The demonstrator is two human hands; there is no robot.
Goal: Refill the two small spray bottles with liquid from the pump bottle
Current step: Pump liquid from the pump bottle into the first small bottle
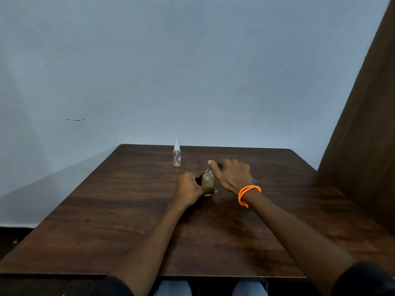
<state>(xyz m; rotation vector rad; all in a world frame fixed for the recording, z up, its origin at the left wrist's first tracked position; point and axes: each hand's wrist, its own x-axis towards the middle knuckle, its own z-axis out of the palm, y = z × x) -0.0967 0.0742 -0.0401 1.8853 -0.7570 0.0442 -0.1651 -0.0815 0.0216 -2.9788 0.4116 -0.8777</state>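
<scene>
near the middle of the dark wooden table (128, 221), the left hand (189, 190) curls its fingers around an uncapped small spray bottle (207, 182) part full of cloudy yellowish liquid. the right hand (233, 174), orange bracelet (248, 194) at the wrist, pinches something thin at the bottle's open neck. farther back, a second spray bottle (176, 154) stands upright and capped, well apart.

Dark wooden table (128, 210) against pale wall (192, 60), brown curtain (367, 146) right.

Open spray bottle (207, 182) (yellowish liquid) upright; capped spray bottle (176, 154) behind.
</scene>
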